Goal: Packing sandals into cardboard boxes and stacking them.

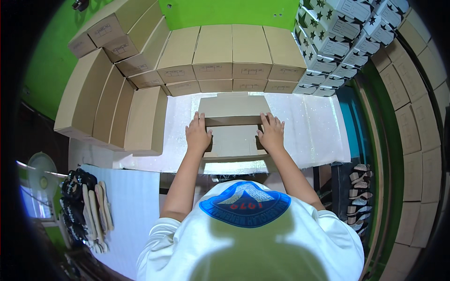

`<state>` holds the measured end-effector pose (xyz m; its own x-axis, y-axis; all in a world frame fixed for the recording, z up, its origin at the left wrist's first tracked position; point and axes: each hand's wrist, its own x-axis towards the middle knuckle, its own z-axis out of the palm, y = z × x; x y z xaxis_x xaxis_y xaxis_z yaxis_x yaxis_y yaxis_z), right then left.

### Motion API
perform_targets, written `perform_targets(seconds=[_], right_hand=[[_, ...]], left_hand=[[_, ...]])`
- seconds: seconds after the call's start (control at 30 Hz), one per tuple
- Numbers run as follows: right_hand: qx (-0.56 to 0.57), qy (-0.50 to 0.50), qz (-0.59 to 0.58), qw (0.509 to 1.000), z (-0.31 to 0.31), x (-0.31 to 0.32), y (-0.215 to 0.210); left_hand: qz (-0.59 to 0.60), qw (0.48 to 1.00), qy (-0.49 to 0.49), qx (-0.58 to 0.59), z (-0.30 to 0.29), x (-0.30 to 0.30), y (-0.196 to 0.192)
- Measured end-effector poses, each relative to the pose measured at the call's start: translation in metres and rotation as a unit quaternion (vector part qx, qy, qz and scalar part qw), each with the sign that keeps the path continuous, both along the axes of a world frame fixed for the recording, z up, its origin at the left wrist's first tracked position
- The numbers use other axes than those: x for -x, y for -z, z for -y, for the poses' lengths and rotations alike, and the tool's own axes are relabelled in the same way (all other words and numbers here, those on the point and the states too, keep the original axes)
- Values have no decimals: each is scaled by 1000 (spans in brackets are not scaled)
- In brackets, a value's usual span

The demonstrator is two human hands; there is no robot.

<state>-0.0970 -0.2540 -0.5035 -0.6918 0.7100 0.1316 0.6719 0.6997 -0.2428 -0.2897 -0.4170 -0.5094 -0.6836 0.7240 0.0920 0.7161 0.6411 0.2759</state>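
An open brown cardboard box lies on the white-covered table in front of me, with its lid panel at the far side. At the box's left end, my left hand grips the wall, fingers pointing away from me and thumb toward the inside. Likewise my right hand grips the right end, its fingertips by the fold between lid and box. What lies under the palms is hidden. The part of the box bottom that shows is plain cardboard.
Stacked brown boxes line the table's back, and more boxes stand at the left. White star-patterned boxes rise at the back right. Shoes sit at the right. Black items and pale insole-like pieces lie on a left side table.
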Motion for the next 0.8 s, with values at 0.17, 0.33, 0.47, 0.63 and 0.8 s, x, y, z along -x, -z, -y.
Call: perform_targets(seconds=[0.17,0.33,0.47,0.63,0.8], right_hand=[[-40,10,-51,998,-9,10,1],[-31,29,-77,996,-13,12,4],[12,25,-69,997,-19,6,7],[200,30,-235,951,-30,-4,16],[277,70,-277,917,-36,-18,7]], left_hand=[[-13,1000,0,-11,-2,1,4],[11,1000,4,-27,-1,6,10],[125,987,31,-98,3,11,6],[222,955,77,-183,21,27,17],[304,923,52,-228,30,32,2]])
